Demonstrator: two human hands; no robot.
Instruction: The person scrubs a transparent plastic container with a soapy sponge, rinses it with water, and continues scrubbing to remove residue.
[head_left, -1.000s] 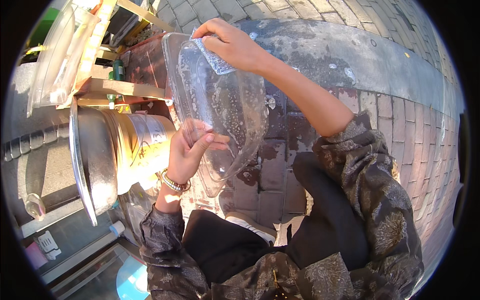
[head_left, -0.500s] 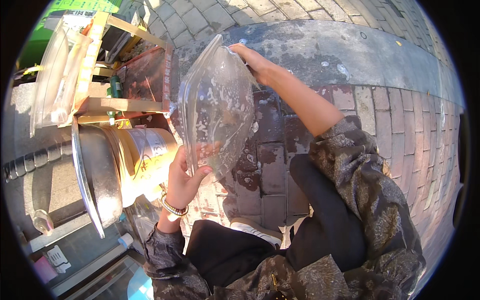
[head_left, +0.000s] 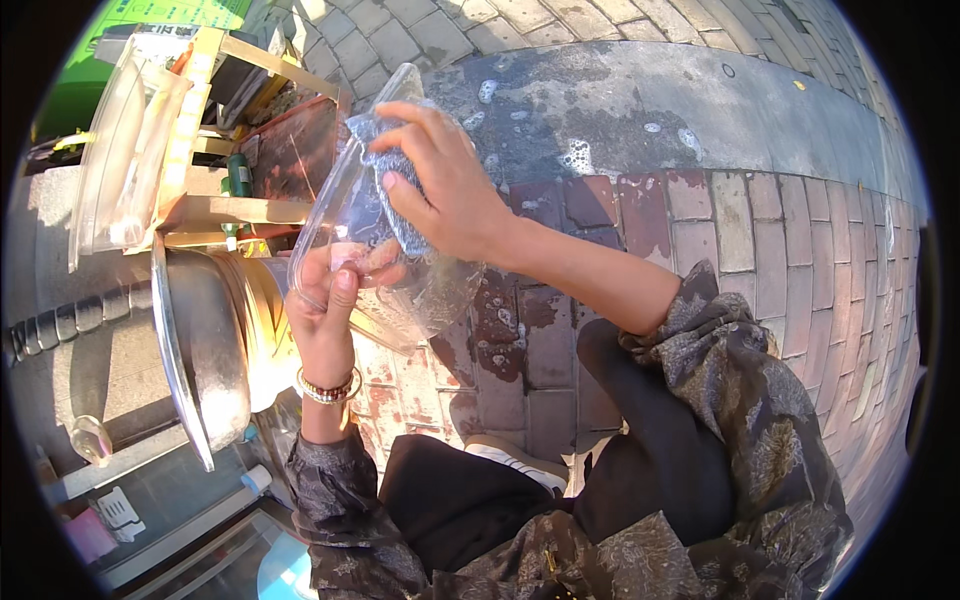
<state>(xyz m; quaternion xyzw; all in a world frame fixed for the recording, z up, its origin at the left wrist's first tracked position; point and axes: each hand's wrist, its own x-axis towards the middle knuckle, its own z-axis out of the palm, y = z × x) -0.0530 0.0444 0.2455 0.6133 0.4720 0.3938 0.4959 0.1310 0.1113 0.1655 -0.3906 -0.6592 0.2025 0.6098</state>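
Observation:
A clear plastic cover (head_left: 445,305), shaped like a deep lid or tub, is tilted in front of me with suds and wet spots on it. My left hand (head_left: 335,295) grips its rim near the lower left, thumb on the near side and fingers seen through the plastic. With my right hand (head_left: 440,180) I press a wet blue-grey cloth (head_left: 372,130) against the upper part of the cover. The cloth is bunched under my palm and fingers, so part of it is hidden.
To the left stands a wooden frame (head_left: 235,210) with more clear plastic pieces (head_left: 120,165) leaning on it. A metal basin (head_left: 205,345) is tipped on its side below. Behind the frame is a green bottle (head_left: 238,175). Soapy puddles mark the brick paving (head_left: 545,340).
My right hand has come off the cover's top edge and now rubs a cloth on it. The cover has turned and tilted; my left hand has shifted left and up along its rim.

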